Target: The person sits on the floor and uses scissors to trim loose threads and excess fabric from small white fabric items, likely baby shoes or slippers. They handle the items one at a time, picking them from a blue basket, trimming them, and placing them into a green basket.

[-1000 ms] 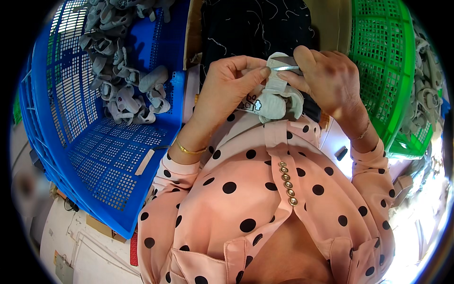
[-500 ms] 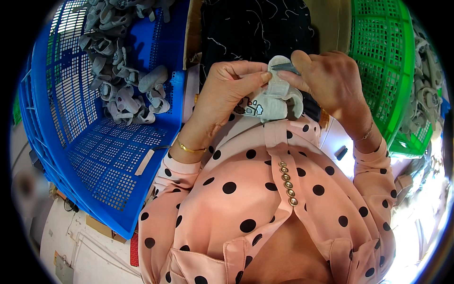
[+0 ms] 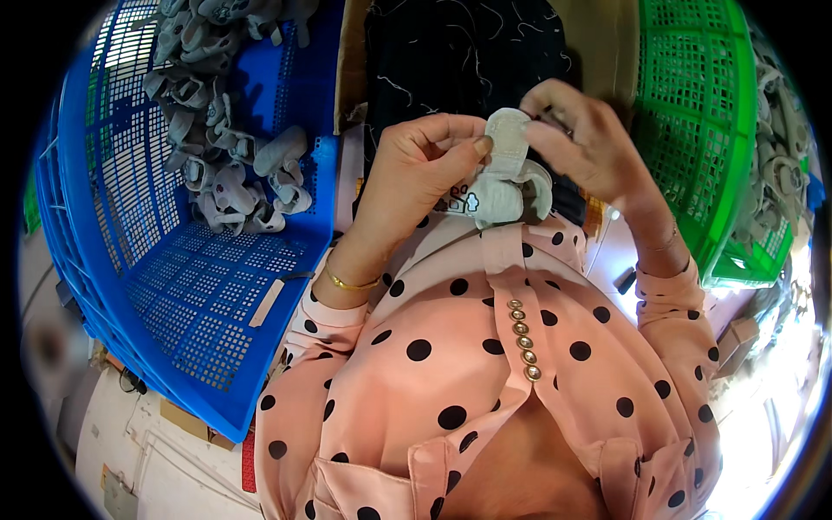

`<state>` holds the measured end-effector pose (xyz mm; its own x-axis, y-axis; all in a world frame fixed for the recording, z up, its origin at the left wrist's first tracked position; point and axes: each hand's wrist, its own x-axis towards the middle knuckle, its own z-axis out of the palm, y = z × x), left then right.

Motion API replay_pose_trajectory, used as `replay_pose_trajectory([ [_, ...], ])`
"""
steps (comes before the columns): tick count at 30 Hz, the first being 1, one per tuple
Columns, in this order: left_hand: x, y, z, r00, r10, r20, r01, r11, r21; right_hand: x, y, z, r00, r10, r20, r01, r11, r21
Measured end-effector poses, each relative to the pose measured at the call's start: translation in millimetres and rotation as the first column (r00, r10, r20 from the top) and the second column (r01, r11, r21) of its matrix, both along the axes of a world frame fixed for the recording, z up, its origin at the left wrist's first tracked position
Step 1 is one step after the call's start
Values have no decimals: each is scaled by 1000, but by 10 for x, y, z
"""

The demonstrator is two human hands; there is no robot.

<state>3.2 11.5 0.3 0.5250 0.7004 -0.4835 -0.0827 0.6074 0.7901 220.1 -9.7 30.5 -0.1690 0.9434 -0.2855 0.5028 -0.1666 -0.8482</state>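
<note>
Hands [image 3: 422, 178] at pale strap's [image 3: 506, 146] edges, between blue basket [image 3: 324, 186] and green basket [image 3: 698, 113].

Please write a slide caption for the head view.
The left hand pinches a pale, rounded fabric tab, right of a blue perforated plastic basket.

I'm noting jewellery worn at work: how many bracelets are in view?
2: a gold bangle at the wrist of the left hand, and a thin bracelet at the wrist of the right hand; the sleeves may hide others.
</note>
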Motion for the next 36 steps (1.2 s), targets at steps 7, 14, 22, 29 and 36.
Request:
replay_pose_trajectory([
  [7, 66, 11, 161, 949, -26, -313, 158, 901, 403, -126, -20, 9, 1000, -13, 9, 13, 1000, -7],
  [14, 40, 112, -132, 979, 158, -127, -112, 944, 312, -117, -58, -58, 971, -150, -185, 132, 986, -104],
  [22, 143, 12, -11, 985, 79, -150, -28, 948, 318, -126, -16, -84, 998, -57, -40, 59, 997, 50],
  [29, 177, 85, -46, 961, 146, -237, 1, 849, 528, -117, 30, -49, 1000, -20, 19, 17, 994, 111],
  [36, 154, 71, -70, 999, 7, 34, -9, 997, 72, -55, 18, -203, 995, -92, -50, 93, 995, 27],
])
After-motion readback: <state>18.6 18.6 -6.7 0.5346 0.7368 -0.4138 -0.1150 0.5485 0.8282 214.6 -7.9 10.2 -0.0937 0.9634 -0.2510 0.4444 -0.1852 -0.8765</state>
